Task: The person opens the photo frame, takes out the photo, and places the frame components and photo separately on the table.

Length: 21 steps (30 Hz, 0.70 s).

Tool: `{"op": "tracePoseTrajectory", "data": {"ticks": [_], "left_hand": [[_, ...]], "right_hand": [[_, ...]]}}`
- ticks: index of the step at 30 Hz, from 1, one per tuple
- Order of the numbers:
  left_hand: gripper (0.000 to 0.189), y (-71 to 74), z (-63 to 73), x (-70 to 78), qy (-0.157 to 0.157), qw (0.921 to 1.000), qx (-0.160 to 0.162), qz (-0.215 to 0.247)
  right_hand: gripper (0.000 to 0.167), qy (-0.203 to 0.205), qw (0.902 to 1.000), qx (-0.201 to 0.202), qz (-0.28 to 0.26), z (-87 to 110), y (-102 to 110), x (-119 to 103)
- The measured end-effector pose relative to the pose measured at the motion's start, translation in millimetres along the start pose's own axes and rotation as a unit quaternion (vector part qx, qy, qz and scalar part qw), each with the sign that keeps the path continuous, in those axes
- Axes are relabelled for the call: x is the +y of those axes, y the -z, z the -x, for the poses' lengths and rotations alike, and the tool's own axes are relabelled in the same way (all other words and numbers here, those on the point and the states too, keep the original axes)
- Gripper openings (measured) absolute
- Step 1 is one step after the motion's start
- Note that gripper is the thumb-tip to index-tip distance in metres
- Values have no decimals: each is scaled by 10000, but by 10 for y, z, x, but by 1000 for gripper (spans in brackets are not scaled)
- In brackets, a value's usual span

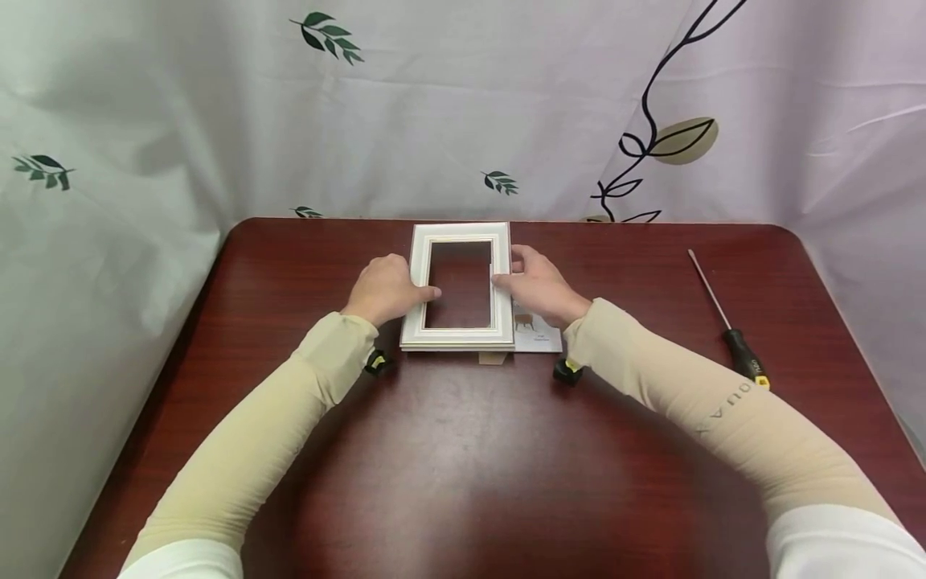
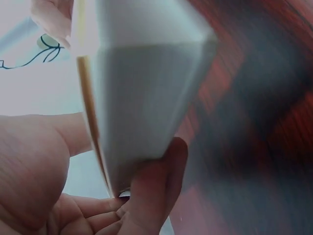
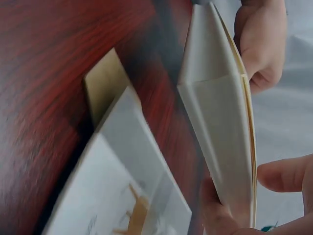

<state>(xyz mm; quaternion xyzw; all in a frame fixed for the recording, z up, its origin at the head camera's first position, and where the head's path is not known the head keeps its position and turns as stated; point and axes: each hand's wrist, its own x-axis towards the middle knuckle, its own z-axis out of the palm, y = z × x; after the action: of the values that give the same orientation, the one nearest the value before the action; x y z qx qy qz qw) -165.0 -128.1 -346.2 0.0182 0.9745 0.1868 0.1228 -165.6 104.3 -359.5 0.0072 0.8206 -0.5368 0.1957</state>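
A white picture frame (image 1: 458, 339), with nothing filling its middle opening, is raised off the table between both hands. My left hand (image 1: 385, 291) grips its left side, thumb over the front edge and fingers beneath. On the opposite side my right hand (image 1: 538, 283) holds it the same way, the thumb reaching to the inner edge. Lower down, partly hidden by the frame, lies a white printed sheet (image 3: 93, 181) with a brown chair-like drawing. A beige board (image 3: 107, 83) sticks out from under that sheet.
A screwdriver (image 1: 739, 354) with a black and yellow handle lies on the right of the dark red wooden table (image 1: 463, 458). Behind the table's far edge hangs a pale curtain (image 1: 434, 112) with leaf patterns.
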Motion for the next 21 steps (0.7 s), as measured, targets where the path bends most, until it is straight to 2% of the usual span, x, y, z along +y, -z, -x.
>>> {"op": "tracePoseTrajectory", "data": {"ticks": [9,15,21], "left_hand": [[42,117,21,-222,46,9996,72,-259],[45,147,35,-361,178,9993,117,-321],[43,180,48,-479,296,9987,195,-367]], "right_hand": [[69,276,9995,-146,-27,-12,-223,-84],[80,348,9990,-284,57,-42,-408,-116],[82,408,9984,-361,126,-83,-563,-161]]}}
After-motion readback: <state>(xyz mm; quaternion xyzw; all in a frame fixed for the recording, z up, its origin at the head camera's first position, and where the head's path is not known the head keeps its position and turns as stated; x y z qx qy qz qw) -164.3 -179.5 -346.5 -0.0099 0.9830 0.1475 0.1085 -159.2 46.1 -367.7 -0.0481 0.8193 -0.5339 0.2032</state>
